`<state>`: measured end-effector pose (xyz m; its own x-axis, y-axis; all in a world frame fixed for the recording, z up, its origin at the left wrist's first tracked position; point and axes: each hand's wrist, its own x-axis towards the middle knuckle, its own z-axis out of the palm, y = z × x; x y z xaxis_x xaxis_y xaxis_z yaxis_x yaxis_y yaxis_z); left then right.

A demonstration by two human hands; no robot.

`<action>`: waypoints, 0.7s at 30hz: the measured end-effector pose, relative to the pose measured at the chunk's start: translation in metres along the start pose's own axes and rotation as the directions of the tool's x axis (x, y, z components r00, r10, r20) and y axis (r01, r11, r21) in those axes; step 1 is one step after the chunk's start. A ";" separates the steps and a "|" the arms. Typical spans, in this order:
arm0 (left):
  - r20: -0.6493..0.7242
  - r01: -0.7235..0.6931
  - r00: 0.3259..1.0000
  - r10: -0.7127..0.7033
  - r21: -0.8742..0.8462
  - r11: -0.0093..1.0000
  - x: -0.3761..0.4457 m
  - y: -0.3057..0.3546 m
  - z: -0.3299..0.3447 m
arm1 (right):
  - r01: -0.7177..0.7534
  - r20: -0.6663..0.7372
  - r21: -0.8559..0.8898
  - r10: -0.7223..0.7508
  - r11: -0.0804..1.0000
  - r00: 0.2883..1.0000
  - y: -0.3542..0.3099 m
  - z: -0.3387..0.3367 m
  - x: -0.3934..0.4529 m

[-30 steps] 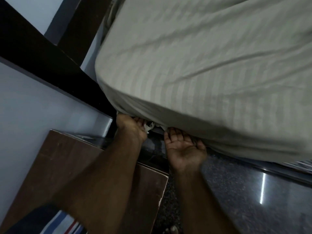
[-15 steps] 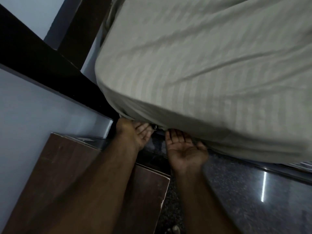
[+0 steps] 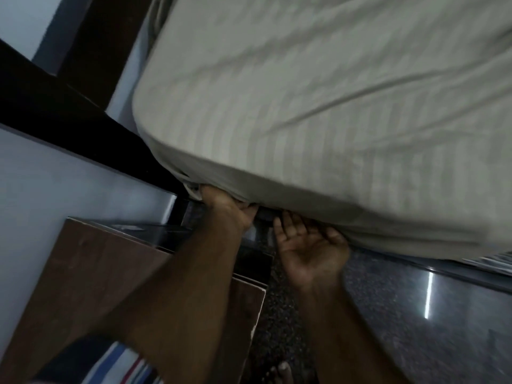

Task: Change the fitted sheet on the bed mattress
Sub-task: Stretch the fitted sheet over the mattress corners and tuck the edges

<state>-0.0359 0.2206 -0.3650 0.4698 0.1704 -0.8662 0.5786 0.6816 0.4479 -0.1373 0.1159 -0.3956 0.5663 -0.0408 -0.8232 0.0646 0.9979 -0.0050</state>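
A grey-green striped fitted sheet (image 3: 318, 106) covers the mattress, which fills the upper right of the head view. Its near corner hangs just above my hands. My left hand (image 3: 227, 207) reaches under that corner, its fingers curled up into the sheet's bunched edge (image 3: 194, 189). My right hand (image 3: 310, 245) is palm up with straight fingers slid under the mattress's lower edge, pressing against it from below. The fingertips of both hands are hidden beneath the fabric.
A brown wooden bedside cabinet (image 3: 110, 273) stands at the lower left, against a pale wall (image 3: 55, 189). A dark bed frame (image 3: 55, 106) runs diagonally behind the corner. Polished dark stone floor (image 3: 415, 328) lies at the lower right, with my toes (image 3: 279, 372) at the bottom.
My left hand has gone from an open palm under the corner to gripping the sheet's edge. My right hand stays palm up under the mattress.
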 end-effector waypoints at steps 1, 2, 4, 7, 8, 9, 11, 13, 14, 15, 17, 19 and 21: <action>-0.051 0.021 0.999 -0.016 0.099 0.995 0.000 0.007 -0.005 | 0.011 0.013 0.019 -0.011 1.000 1.000 -0.001 0.004 0.004; -0.105 0.013 0.994 0.006 0.177 0.984 0.000 0.015 -0.012 | 0.021 0.015 0.054 -0.022 0.998 1.000 -0.002 0.009 0.008; -0.161 -0.075 0.981 0.112 0.218 0.973 0.001 0.029 -0.025 | 0.045 -0.003 0.110 -0.045 0.993 0.999 0.001 0.019 0.015; -0.118 -0.168 0.977 0.179 0.100 0.981 0.006 0.037 -0.034 | 0.073 -0.018 0.138 -0.071 0.988 0.997 0.007 0.022 0.018; -0.087 -0.164 0.982 0.167 0.039 0.986 0.009 0.036 -0.034 | 0.071 -0.013 0.128 -0.070 0.989 0.997 0.007 0.021 0.019; -0.069 -0.158 0.985 0.157 -0.010 0.987 0.012 0.036 -0.032 | 0.067 -0.009 0.117 -0.067 0.991 0.998 0.005 0.020 0.020; -0.067 -0.170 0.984 0.166 -0.051 0.984 0.015 0.040 -0.027 | 0.056 0.005 0.108 -0.057 0.993 0.998 0.003 0.018 0.019; -0.075 -0.193 0.980 0.186 -0.098 0.976 0.019 0.041 -0.022 | 0.041 0.017 0.117 -0.043 0.992 0.999 0.003 0.012 0.019; -0.066 -0.200 0.979 0.193 -0.128 0.971 0.021 0.039 -0.020 | 0.033 0.026 0.118 -0.036 0.992 0.999 0.002 0.010 0.017; -0.055 -0.203 0.979 0.197 -0.155 0.967 0.022 0.036 -0.017 | 0.025 0.034 0.116 -0.029 0.993 0.999 0.003 0.009 0.015; -0.025 -0.182 0.983 0.180 -0.159 0.970 0.025 0.033 -0.015 | 0.025 0.013 0.101 -0.027 0.995 1.000 0.002 0.007 0.013; -0.028 -0.125 0.992 0.125 -0.015 0.992 0.023 0.035 -0.018 | 0.030 -0.006 0.058 -0.030 0.998 1.000 -0.001 0.008 0.012; -0.064 -0.058 0.996 0.067 0.139 0.989 0.019 0.040 -0.022 | 0.008 -0.030 -0.016 -0.008 1.000 1.000 -0.006 0.009 0.010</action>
<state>-0.0186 0.2669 -0.3685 0.4643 0.2609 -0.8463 0.6373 0.5652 0.5239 -0.1247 0.1091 -0.3986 0.5408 -0.0477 -0.8398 0.0561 0.9982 -0.0206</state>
